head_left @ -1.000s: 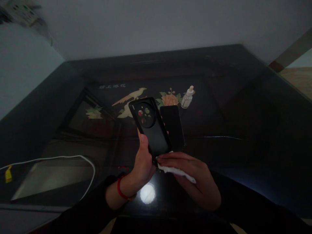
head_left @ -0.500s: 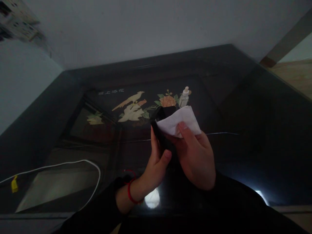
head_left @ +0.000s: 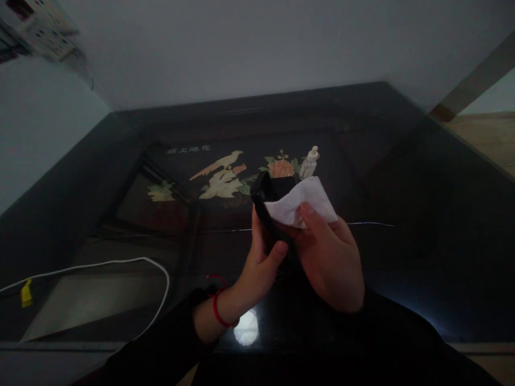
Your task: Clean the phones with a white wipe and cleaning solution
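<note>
My left hand [head_left: 263, 265] is closed around a dark, box-shaped black object [head_left: 261, 187], held tilted above the table; its exact kind is hard to make out in the dim light. Between the thumb and fingers of my right hand [head_left: 332, 257] is a folded white cloth [head_left: 316, 198]. The cloth's left corner lies against the black object's edge. Part of the black object is hidden behind the cloth and my hands. Just beyond the cloth stands a small clear dropper bottle [head_left: 309, 165] with a white top.
The glossy black table [head_left: 362, 123] carries an inlaid bird [head_left: 221, 165] and flower pattern. A white cable [head_left: 100, 262] with a yellow tag [head_left: 26, 294] curves across the left. Power strips [head_left: 48, 40] are at the upper left, by the wall [head_left: 257, 48].
The view has shifted slightly. The black object is tipped a little so more of its top edge shows, and both hands keep their hold.
</note>
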`<state>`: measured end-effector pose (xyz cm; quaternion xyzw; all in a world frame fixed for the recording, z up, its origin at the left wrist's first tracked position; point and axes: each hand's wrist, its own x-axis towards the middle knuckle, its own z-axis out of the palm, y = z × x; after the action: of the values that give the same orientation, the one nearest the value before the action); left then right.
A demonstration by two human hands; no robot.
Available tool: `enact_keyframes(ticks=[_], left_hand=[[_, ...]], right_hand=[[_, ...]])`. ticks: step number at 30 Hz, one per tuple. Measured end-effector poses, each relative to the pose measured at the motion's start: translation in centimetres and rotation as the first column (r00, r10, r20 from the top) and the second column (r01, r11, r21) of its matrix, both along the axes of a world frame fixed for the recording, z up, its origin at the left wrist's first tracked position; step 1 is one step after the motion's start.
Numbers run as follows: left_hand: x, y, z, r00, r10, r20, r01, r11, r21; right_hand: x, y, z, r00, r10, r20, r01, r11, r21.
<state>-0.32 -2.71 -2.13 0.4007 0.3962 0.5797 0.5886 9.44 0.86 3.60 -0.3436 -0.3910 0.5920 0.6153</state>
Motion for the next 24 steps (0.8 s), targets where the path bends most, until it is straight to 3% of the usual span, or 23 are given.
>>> enact_keyframes(ticks=[5,9,11,14,17,19,22,24], left_hand=[[-0.1,0.0,-0.3,1.0,0.002,-0.013,-0.003,1.0,-0.023],[0.0,0.2,0.5,0.999,-0.027,0.036,0.025,0.999,0.047],[-0.1,0.4,1.1,0.995,-0.043,0.085,0.04,0.999,0.031],[-0.2,0.7,1.9,0.988,-0.006,0.155,0.009,1.0,-0.018],[-0.2,1.2,2.6,0.973,0.074,0.22,-0.057,0.995,-0.081],[-0.3,1.4,3.0,0.968,0.102,0.231,-0.071,0.988,-0.14],[-0.2,1.4,3.3,0.969,0.066,0.238,-0.005,0.969,-0.247],[-0.2,1.3,3.3,0.959,-0.007,0.282,0.097,0.947,-0.306]], right_hand=[[-0.1,0.2,-0.4,0.995,-0.019,0.098,0.012,0.997,0.076],[1.1,-0.9,-0.7,0.99,0.015,0.14,-0.022,0.998,0.052],[2.3,-1.7,-0.7,0.968,0.062,0.245,-0.071,0.997,0.03],[4.2,-2.7,-0.6,0.845,0.146,0.514,-0.193,0.98,0.039],[5.9,-3.2,-1.0,0.699,0.158,0.697,-0.342,0.93,0.132],[6.9,-3.1,-1.7,0.644,0.097,0.759,-0.42,0.874,0.245],[8.3,-2.2,-2.1,0.583,-0.096,0.807,-0.488,0.753,0.441],[8.8,-1.2,-1.5,0.531,-0.244,0.812,-0.451,0.729,0.514]])
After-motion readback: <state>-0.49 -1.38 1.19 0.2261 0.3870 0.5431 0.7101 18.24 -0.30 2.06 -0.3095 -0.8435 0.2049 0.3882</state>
